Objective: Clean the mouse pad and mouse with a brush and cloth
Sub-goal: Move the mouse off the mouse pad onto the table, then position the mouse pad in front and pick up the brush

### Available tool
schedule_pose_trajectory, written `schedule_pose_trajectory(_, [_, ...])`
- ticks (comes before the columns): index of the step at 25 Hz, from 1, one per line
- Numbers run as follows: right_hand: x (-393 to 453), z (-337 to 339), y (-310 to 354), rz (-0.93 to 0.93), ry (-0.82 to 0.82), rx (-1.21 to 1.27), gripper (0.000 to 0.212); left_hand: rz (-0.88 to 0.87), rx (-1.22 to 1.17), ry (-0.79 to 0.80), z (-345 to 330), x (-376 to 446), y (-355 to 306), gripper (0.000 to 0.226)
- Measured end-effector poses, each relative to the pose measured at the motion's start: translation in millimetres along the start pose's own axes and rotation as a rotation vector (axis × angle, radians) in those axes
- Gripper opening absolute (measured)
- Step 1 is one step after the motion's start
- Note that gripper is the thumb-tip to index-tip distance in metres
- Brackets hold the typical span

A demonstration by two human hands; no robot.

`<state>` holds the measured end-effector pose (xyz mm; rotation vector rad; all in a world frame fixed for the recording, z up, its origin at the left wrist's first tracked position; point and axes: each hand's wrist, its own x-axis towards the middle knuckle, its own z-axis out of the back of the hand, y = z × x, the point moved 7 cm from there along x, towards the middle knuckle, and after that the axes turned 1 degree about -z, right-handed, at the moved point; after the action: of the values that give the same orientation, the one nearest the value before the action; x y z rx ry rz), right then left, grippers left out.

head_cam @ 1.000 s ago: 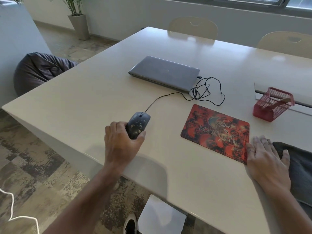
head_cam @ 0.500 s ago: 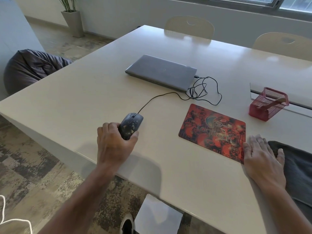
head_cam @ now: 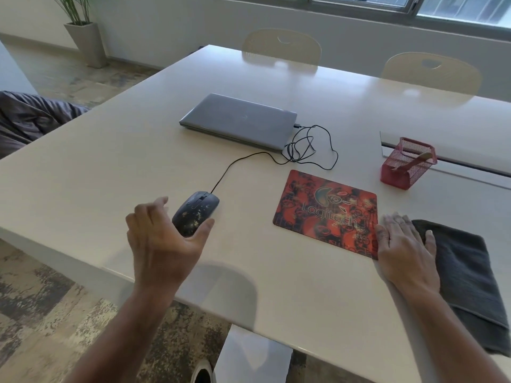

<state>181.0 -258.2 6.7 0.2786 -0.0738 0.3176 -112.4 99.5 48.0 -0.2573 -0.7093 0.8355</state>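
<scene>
Reviewing the head view, I found cleaning not yet begun. The wired mouse (head_cam: pixel 197 212) sat on the table (head_cam: pixel 110 167) well left of the Logitech mouse pad (head_cam: pixel 327 212), its shell visibly speckled with grime. My left hand (head_cam: pixel 163 241) hovered just behind it, grip spread and holding nothing. My right hand (head_cam: pixel 403 244) lay flat, fingers spread, between pad and dark cloth (head_cam: pixel 467 275), overlapping the cloth's edge. A brush handle (head_cam: pixel 417 159) apparently stood in the red mesh holder (head_cam: pixel 406 167), untouched. I judged every wiping step outstanding.
</scene>
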Motion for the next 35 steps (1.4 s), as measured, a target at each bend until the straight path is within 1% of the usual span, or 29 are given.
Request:
schedule_pose_trajectory(2, [-2.8, 5.0, 1.9, 0.01, -0.055, 0.054, 0.054, -0.11, 0.011, -0.062, 6.2, -0.6, -22.8, 0.075])
schedule_pose_trajectory(4, [-4.2, 9.2, 5.6, 0.033, -0.098, 0.114, 0.049, -0.211, -0.033, -0.02, -0.8, 0.4, -46.4, 0.059])
schedule_pose_trajectory(6, [-5.7, 13.6, 9.3, 0.077, -0.119, 0.16, 0.044, -0.32, -0.15, 0.106, -19.6, -0.1, -71.9, 0.044])
schedule_pose_trajectory(8, [-9.4, 20.6, 13.8, 0.131, -0.128, 0.195, 0.037, -0.39, -0.288, 0.29, -44.0, -3.7, -94.2, 0.034])
schedule_pose_trajectory(11, [-22.9, 30.2, 18.9, 0.147, -0.128, 0.238, 0.024, -0.435, -0.382, 0.514, -78.1, -8.3, -113.1, 0.036])
schedule_pose_trajectory(13, [-33.7, 30.2, 15.1, 0.089, -0.088, 0.327, 0.019, -0.453, -0.398, 0.614, -94.7, -8.3, -116.6, 0.041])
schedule_pose_trajectory(14, [-39.8, 29.5, 12.1, 0.056, -0.065, 0.378, 0.018, -0.464, -0.401, 0.64, -100.3, -6.9, -117.9, 0.042])
schedule_pose_trajectory(16, [-49.8, 30.0, 9.4, 0.024, -0.047, 0.425, 0.018, -0.467, -0.413, 0.649, -106.6, -2.6, -119.2, 0.038])
schedule_pose_trajectory(20, [-51.5, 30.6, 7.7, 0.009, -0.057, 0.457, 0.015, -0.467, -0.437, 0.616, -109.6, 4.5, -123.0, 0.02])
schedule_pose_trajectory(26, [-50.4, 28.1, 14.3, 0.092, -0.167, 0.33, 0.005, -0.561, -0.427, 0.587, -112.5, 6.6, -127.4, 0.004])
schedule_pose_trajectory(30, [-50.7, 25.6, 14.2, 0.071, -0.145, 0.31, 0.008, -0.578, -0.412, 0.579, -110.3, 3.4, -127.2, 0.007])
schedule_pose_trajectory(35, [-74.3, 28.6, 18.3, 0.092, -0.095, 0.325, 0.013, -0.614, -0.427, 0.623, -92.8, -13.8, -115.8, 0.008])
